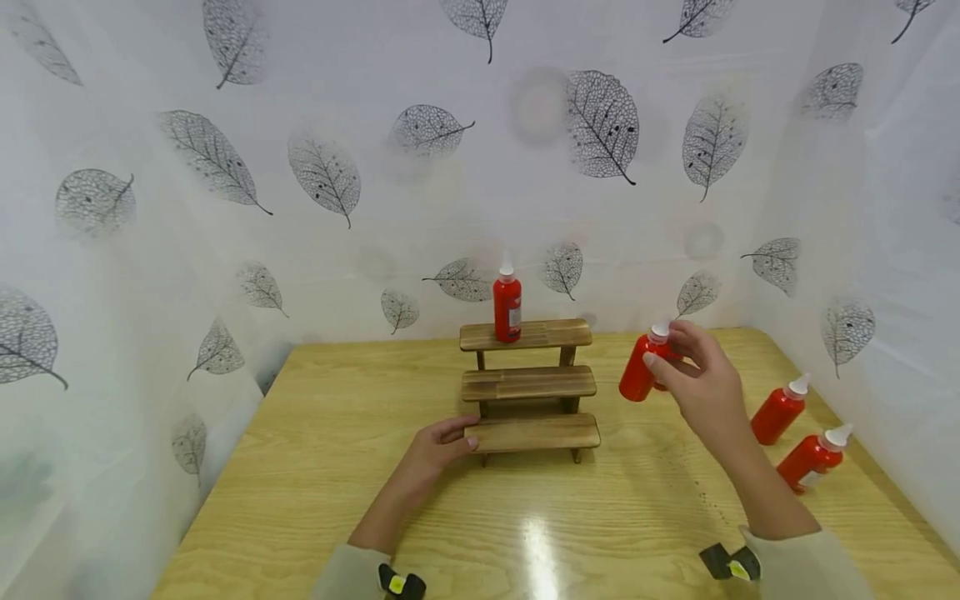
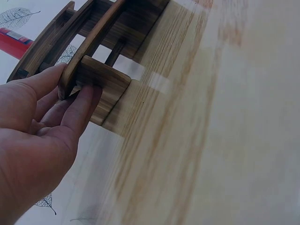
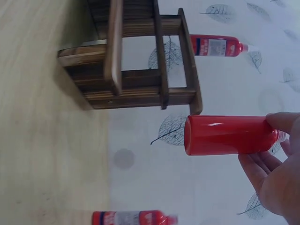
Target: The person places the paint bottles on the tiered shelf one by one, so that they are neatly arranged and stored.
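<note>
Wide across goes the wooden counter [image 1: 337,400], and on it the three-tier stand [image 1: 528,383], cropped at the left wrist view's top edge. The left grip [image 1: 435,450] pinches the bottom tier [image 1: 536,433] at its left end, some fingertips tucked out of sight. Over here, the right grip [image 1: 708,387] pinches a tilted red bottle [image 1: 636,377] near its neck, right of the stand! Mostly hidden behind: a second bottle [image 3: 129,218], cut off low in the right wrist view.

Middle step [image 1: 529,382] free, 1 bottle [image 1: 506,315] on top step [image 1: 553,334], 2 bottles [image 1: 777,417] [image 1: 808,462] obstructing tabletop's [image 1: 322,433] right
</note>
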`<state>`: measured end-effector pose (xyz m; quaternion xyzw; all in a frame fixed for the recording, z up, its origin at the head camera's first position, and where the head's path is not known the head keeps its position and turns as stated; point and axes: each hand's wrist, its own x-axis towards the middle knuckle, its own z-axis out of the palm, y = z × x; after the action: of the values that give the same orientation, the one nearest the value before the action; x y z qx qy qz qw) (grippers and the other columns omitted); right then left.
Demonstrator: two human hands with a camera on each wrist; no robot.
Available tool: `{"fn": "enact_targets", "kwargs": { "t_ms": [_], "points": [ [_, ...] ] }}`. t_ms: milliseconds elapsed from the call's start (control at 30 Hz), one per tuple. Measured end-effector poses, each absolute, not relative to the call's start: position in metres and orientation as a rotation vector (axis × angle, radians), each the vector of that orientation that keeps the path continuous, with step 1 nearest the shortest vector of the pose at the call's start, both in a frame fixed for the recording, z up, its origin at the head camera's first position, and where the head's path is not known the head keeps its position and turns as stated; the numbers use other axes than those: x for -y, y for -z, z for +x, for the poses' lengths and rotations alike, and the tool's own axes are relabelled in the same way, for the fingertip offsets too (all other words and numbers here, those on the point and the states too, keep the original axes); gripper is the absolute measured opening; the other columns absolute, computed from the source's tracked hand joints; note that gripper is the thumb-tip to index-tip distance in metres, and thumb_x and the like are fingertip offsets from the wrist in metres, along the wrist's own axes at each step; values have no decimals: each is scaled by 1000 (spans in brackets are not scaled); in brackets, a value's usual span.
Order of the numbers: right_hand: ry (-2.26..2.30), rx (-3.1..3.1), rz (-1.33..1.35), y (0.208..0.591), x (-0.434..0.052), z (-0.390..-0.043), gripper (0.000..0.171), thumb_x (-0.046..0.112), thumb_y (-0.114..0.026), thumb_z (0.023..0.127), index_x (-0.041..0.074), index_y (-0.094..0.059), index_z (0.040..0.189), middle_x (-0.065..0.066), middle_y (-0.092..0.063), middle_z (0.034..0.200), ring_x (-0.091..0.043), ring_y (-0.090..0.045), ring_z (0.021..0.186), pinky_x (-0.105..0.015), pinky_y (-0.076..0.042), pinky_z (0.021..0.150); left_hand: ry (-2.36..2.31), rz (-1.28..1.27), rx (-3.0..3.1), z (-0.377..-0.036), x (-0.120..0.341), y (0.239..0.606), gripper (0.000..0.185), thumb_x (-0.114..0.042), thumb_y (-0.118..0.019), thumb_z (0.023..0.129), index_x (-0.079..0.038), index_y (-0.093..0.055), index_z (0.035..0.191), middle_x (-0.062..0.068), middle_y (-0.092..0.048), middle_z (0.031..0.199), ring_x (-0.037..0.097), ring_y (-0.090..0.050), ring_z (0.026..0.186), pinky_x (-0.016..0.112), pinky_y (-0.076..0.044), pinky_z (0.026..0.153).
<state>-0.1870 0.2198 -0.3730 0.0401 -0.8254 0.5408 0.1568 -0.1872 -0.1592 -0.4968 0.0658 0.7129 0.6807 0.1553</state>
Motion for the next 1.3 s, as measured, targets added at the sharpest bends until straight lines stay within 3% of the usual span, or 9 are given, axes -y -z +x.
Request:
{"fn": "enact_targets", "kwargs": {
  "t_ms": [200,400,667,800,1300],
  "points": [
    [-1535,2351,161,352,-205,-201,61,32,-69,97,19,-44,151,-12,-57,141,-24,-65,115,-17,-56,80,-1955,176,-2034,-188,159,498,49,-24,-69,98,-7,-57,142,17,-50,151,29,-53,134,39,-48,108],
    [-1549,2296,265,336,-185,-218,58,26,-70,96,14,-46,148,-11,-58,139,-20,-60,119,-17,-52,94,-1948,184,-2047,-188,160,498,49,-25,-69,97,-8,-57,142,16,-50,151,29,-53,134,39,-48,108],
    [-1579,2269,360,330,-159,-242,55,26,-70,97,14,-48,146,-10,-59,138,-24,-57,125,-37,-51,105,-1948,195,-2056,-188,160,499,49,-25,-69,97,-8,-58,141,15,-50,151,29,-50,137,40,-46,109],
    [-1574,2265,377,332,-150,-256,54,24,-70,97,13,-49,145,-11,-60,137,-25,-58,124,-43,-50,106,-1946,210,-2059,-188,160,499,49,-26,-68,98,-7,-57,142,15,-49,152,31,-48,138,42,-45,110],
    [-1529,2277,440,337,-127,-280,53,18,-69,97,11,-49,145,-16,-60,134,-30,-58,123,-48,-50,104,-1958,221,-2045,-188,160,499,50,-25,-68,98,-6,-56,143,17,-49,152,30,-49,137,40,-46,110]
  ]
}}
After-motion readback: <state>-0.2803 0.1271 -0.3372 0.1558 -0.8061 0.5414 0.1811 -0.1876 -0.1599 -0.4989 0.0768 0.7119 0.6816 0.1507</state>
